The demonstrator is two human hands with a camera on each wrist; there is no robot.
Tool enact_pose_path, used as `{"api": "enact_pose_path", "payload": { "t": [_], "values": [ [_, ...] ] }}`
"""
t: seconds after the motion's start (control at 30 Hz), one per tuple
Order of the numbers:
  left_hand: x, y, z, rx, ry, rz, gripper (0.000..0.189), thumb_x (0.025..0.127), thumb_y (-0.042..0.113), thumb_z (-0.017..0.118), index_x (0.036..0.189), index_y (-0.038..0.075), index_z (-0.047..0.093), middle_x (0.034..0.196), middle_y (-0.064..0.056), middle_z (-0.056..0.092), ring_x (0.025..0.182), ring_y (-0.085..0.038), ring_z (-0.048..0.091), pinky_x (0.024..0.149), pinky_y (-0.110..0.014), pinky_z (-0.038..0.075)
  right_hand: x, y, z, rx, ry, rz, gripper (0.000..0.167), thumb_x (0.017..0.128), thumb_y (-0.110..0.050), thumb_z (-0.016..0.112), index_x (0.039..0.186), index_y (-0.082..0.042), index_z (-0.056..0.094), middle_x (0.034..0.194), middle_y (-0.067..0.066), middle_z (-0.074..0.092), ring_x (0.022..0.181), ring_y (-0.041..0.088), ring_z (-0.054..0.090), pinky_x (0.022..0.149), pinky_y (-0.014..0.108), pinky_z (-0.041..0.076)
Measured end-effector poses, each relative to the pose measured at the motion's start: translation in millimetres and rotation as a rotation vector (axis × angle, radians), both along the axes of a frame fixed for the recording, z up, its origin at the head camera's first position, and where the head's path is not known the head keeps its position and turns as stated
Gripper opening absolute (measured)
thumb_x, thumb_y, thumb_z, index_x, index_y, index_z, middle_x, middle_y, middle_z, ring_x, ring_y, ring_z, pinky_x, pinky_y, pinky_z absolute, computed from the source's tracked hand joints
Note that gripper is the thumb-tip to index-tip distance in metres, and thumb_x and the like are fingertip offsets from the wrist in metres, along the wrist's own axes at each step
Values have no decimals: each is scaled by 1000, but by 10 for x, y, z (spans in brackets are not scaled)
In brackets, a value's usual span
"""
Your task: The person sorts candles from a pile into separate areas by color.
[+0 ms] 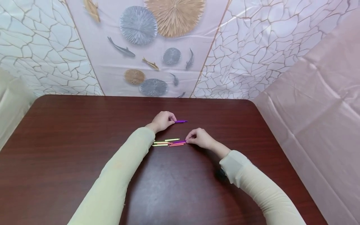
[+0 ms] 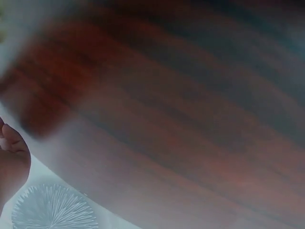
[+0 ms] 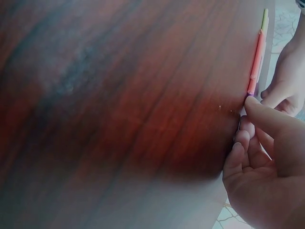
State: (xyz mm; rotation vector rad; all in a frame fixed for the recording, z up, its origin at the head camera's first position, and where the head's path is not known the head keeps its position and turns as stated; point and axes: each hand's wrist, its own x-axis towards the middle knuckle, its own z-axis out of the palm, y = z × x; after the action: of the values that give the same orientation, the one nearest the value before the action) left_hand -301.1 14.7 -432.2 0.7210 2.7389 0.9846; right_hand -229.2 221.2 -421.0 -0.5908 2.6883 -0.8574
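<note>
In the head view my left hand (image 1: 163,121) pinches the left end of a purple pen (image 1: 181,121), which points right across the table. Nearer to me, my right hand (image 1: 201,138) holds the right end of another purple pen (image 1: 178,142) between thumb and fingertips. That pen lies among a loose group of slim pens: an orange-red pen (image 1: 176,145) and several yellow ones, one yellow pen (image 1: 172,139) lying a little behind the others. The right wrist view shows the thumb and fingers (image 3: 252,105) at the purple tip; the left wrist view catches only part of my left hand (image 2: 13,160).
The dark brown wooden table (image 1: 70,150) has a rounded back edge. Behind it hangs a patterned cloth (image 1: 112,72) with fish and round motifs, and a plain pinkish cloth (image 1: 309,125) drapes along the right side.
</note>
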Motion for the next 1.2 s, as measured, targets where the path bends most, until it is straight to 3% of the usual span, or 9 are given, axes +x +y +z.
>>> {"api": "enact_pose_path", "payload": {
  "t": [0.3, 0.6, 0.77, 1.2],
  "values": [
    [21, -40, 1, 28, -16, 3, 11, 87, 13, 64, 94, 6, 68, 90, -8, 68, 88, -19, 61, 84, -32, 46, -7, 1, -3, -1, 10, 4, 6, 81, -11, 70, 83, -6, 73, 81, 5, 71, 72, 7, 55, 70, 22, 45],
    [87, -259, 27, 154, -17, 18, 13, 85, 12, 65, 93, 3, 69, 88, -10, 68, 83, -20, 59, 79, -30, 46, -7, -3, -8, 6, 8, 0, 7, 81, -12, 70, 83, -5, 73, 81, 5, 71, 72, 7, 55, 70, 22, 45],
    [186, -424, 33, 181, -23, -19, 13, 86, 13, 65, 93, 3, 69, 85, -9, 68, 79, -18, 58, 76, -27, 45, 0, -5, -6, 18, 7, -13, 7, 81, -12, 71, 83, -6, 73, 81, 4, 71, 73, 8, 55, 71, 22, 45],
    [563, -819, 13, 181, -72, -73, 14, 84, 14, 67, 94, 4, 70, 82, -4, 69, 70, -8, 54, 70, -23, 45, 4, -16, 5, 13, 6, -12, 7, 81, -11, 70, 83, -6, 73, 81, 5, 71, 72, 7, 55, 71, 23, 45]
  ]
}}
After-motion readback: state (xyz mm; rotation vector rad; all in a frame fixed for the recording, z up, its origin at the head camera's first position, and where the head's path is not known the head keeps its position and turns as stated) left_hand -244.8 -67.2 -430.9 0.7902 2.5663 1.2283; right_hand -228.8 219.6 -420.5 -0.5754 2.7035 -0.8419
